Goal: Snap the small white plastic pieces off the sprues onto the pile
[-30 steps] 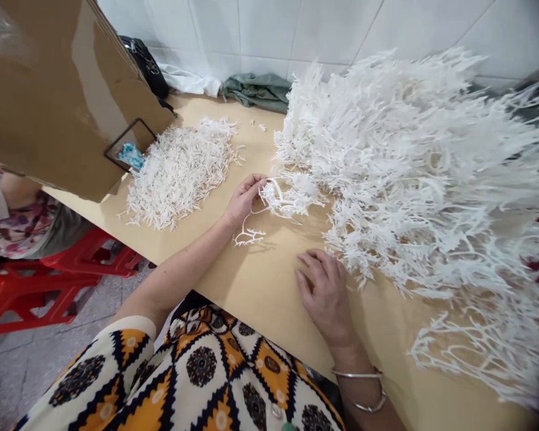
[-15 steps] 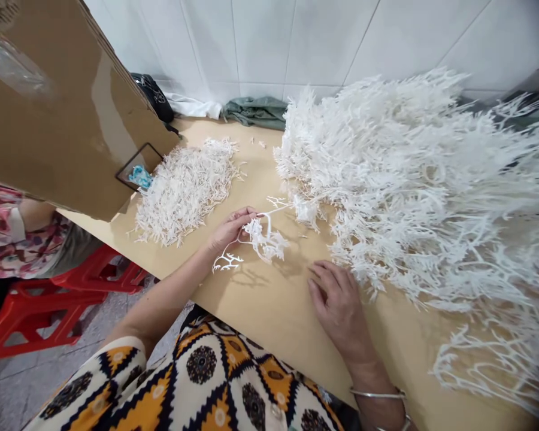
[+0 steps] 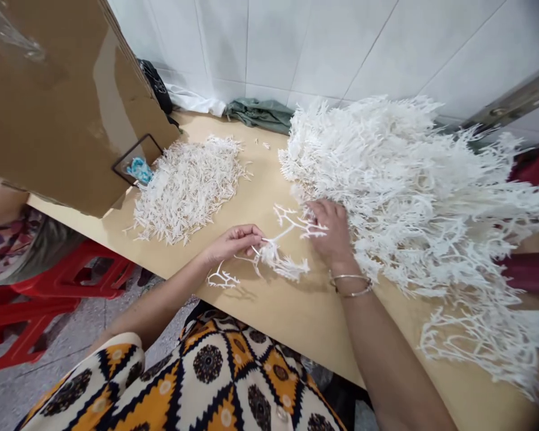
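My left hand (image 3: 238, 242) pinches a white plastic branch stem (image 3: 286, 231) near its middle. Forked bare twigs spread from that stem towards the right and lower left, and a frilly white tuft (image 3: 282, 263) hangs just below my fingers. At the left edge of a large heap of white branched pieces (image 3: 399, 179), my right hand (image 3: 331, 233) has its fingers curled down beside a few small white bits (image 3: 300, 193). Its fingertips are partly hidden, so what they hold does not show. A metal bangle (image 3: 351, 284) circles the right wrist.
A smaller pile of short white pieces (image 3: 188, 188) lies left on the tan table (image 3: 269, 311). Behind it stand a cardboard box (image 3: 63, 108) and a dark-framed holder with a blue item (image 3: 140, 170). Green cloth (image 3: 258, 114) lies along the wall. Another person's sleeve (image 3: 4, 254) shows left, above red stools (image 3: 72, 275).
My right hand has moved up and left from the bare tabletop to the heap's edge. My left hand, still holding the branch stem, has shifted slightly right and down, and the stem has turned.
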Available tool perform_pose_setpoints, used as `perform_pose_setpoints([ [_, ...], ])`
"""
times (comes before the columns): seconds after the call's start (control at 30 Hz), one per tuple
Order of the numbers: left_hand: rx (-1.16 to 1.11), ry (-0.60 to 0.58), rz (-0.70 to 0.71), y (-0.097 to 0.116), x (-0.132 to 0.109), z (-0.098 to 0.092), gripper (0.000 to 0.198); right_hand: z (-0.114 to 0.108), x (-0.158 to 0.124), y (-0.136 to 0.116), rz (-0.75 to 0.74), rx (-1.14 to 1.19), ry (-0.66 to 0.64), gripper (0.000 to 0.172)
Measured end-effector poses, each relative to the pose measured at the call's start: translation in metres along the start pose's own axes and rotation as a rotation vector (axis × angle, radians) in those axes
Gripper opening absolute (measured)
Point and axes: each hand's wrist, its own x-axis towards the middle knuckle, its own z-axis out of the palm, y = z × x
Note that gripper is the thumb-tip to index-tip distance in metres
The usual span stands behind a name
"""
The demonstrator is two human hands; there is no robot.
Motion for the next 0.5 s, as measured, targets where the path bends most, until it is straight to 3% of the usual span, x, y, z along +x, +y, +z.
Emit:
perform_pose_setpoints([
  [0.1, -0.074, 0.177, 0.098, -0.008, -0.013, -0.009, 0.034, 0.013, 0.009, 0.009, 0.04, -0.008, 0.025, 0.045],
  [0.2, -0.119, 0.279, 0.171, -0.014, -0.014, -0.01, 0.037, 0.009, -0.004, -0.007, 0.039, 0.012, 0.069, 0.05],
  [0.27, -0.135, 0.303, 0.2, -0.017, -0.012, -0.009, 0.041, -0.001, -0.02, -0.029, 0.036, 0.031, 0.125, 0.052],
  [0.33, -0.131, 0.308, 0.221, -0.019, -0.011, -0.006, 0.042, -0.012, -0.036, -0.053, 0.043, 0.102, 0.185, 0.044],
  [0.4, -0.103, 0.296, 0.233, -0.02, -0.011, -0.004, 0.04, -0.019, -0.047, -0.076, 0.064, 0.236, 0.192, 0.033],
  [0.5, -0.041, 0.267, 0.23, -0.02, -0.013, -0.001, 0.038, -0.019, -0.051, -0.1, 0.098, 0.411, 0.142, 0.038],
])
